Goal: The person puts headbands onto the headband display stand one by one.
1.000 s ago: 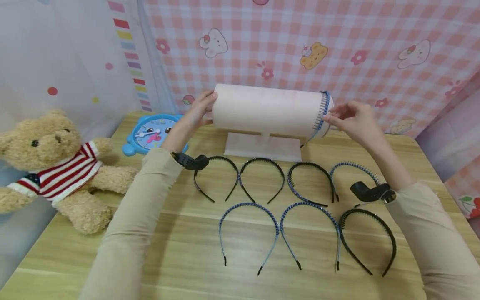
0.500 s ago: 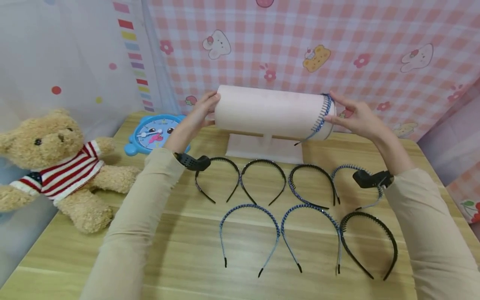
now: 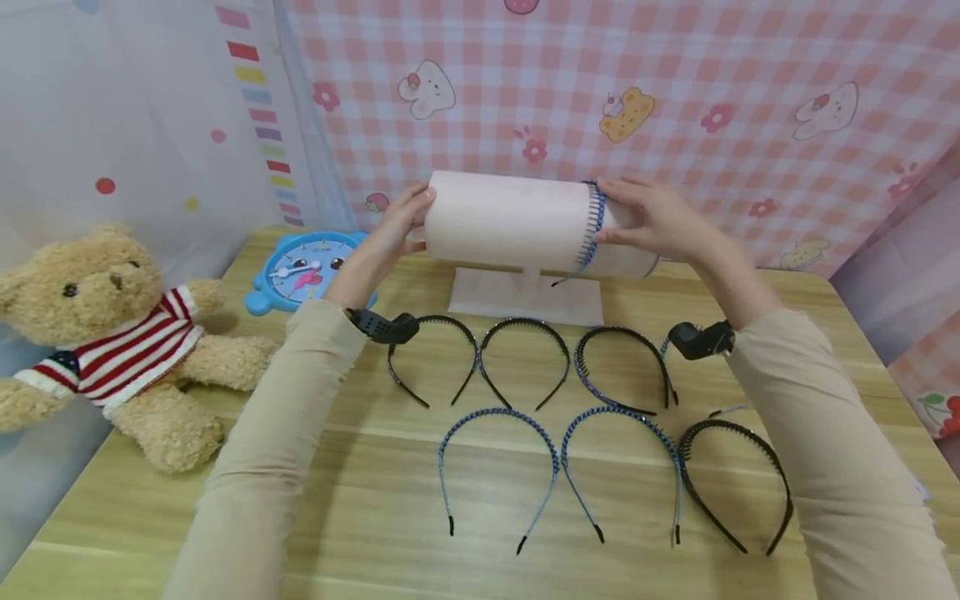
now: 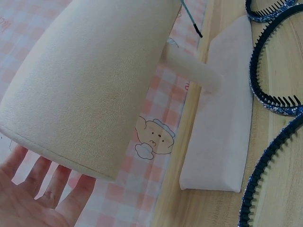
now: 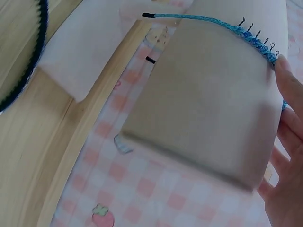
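Note:
A pale cylindrical headband stand stands on a flat base at the table's back. Around its right part sits a blue toothed headband, its black-tipped end hanging below the cylinder. My right hand holds the headband, thumb in front and a finger at the top. In the right wrist view, the thumb touches the headband's braided blue edge while the other fingers lie along the cylinder's far side. My left hand steadies the cylinder's left end. The left wrist view shows these fingers extended against the end, their tips hidden.
Black and blue headbands lie in two rows on the wooden table, including a front blue one and a black one. My right forearm partly covers another. At left are a blue clock and a teddy bear.
My right hand has moved left along the cylinder, and the blue headband has slid with it from near the right end. The left hand stays at the left end.

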Motion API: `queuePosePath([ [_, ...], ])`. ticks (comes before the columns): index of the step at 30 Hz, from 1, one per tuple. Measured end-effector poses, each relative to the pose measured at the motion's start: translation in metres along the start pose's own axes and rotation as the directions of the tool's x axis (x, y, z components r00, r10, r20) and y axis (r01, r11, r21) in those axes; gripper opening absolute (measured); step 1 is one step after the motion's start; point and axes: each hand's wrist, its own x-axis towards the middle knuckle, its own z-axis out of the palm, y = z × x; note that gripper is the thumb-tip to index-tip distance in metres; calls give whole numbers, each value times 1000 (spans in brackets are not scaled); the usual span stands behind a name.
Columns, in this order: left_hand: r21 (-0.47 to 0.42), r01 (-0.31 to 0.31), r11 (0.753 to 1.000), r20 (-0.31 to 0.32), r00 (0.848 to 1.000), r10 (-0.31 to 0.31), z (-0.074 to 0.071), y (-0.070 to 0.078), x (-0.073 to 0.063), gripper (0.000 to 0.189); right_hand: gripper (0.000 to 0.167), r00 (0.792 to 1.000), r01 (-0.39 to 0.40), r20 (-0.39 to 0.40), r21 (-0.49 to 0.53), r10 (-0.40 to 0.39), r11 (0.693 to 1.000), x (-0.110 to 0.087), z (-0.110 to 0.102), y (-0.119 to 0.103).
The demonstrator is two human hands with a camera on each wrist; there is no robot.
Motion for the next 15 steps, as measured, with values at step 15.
queuePosePath([
  [15,-14,-9,1000,-4,1000,9,9,0,4,58,74,993,98,70,-84,-92,992,41,21,-37],
])
